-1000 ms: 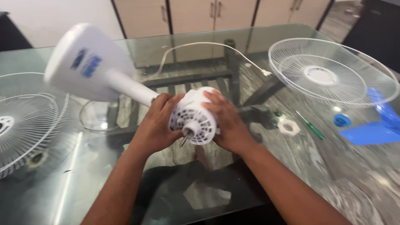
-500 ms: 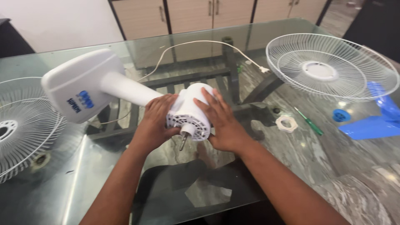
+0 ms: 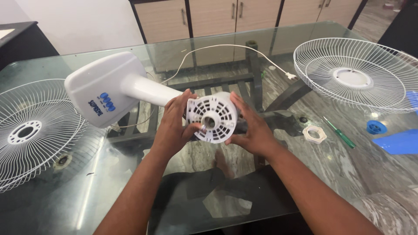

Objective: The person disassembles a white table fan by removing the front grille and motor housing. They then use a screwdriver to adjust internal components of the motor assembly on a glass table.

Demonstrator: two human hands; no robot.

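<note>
Fan motor housing (image 3: 212, 119) at frame centre, vented face toward the camera; long axis runs up-left through the neck to the base (image 3: 104, 87); left hand (image 3: 173, 128) and right hand (image 3: 252, 130) clasp the housing from either side, fingers curled; rear grille (image 3: 26, 130) far left, front grille (image 3: 352, 74) upper right, white plastic nut (image 3: 314, 134) and green screwdriver (image 3: 339, 132) right; nothing obstructs

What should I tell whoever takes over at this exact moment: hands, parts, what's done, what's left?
Left hand and right hand both grip the white fan motor head, held above the glass table, shaft end toward the camera.
Base is raised off to the left.
Done: nothing mounted on the shaft.
Left: rear grille, front grille, white nut, blue blade, blue cap, green screwdriver all lie loose.
</note>
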